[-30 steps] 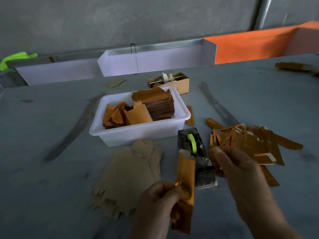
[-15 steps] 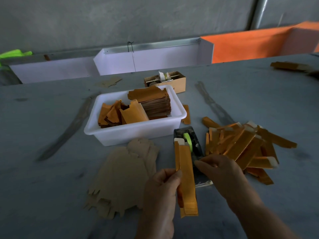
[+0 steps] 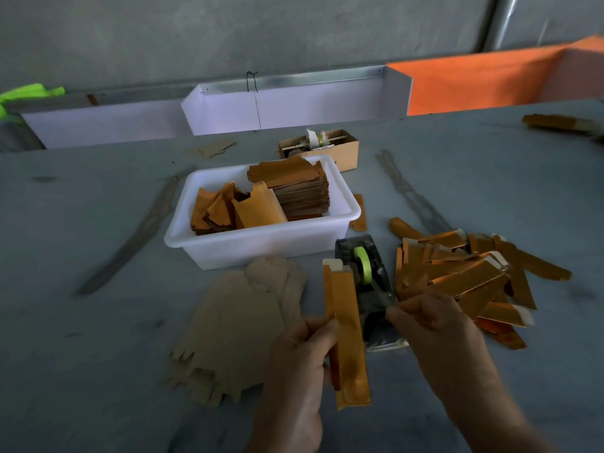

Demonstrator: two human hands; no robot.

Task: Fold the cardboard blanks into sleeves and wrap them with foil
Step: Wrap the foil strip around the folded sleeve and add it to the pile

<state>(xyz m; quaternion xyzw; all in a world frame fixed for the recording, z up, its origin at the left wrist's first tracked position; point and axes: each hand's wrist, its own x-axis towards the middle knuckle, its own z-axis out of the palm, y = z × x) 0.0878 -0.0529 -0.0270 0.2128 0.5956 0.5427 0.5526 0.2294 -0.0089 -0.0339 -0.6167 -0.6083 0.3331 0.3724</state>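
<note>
My left hand (image 3: 299, 364) grips a long foil-wrapped sleeve (image 3: 346, 335), gold-orange with a white cardboard end at the top, held upright. Right behind it stands a black tape dispenser (image 3: 366, 276) with a green tape roll. My right hand (image 3: 428, 325) is at the dispenser's front end, its fingertips pinching at the tape there; the tape itself is too thin to make out. A heap of finished foil sleeves (image 3: 464, 276) lies to the right. Flat tan cardboard blanks (image 3: 238, 325) are stacked to the left.
A white plastic tub (image 3: 261, 246) behind the dispenser holds stacked gold foil sheets (image 3: 294, 188). A small cardboard box (image 3: 327, 148) with spools stands further back. White and orange panels run along the table's far edge. Another sleeve (image 3: 555, 120) lies far right.
My left hand has raised and straightened the sleeve from a tilted pose. My right hand has come in from over the finished heap to the dispenser's front end.
</note>
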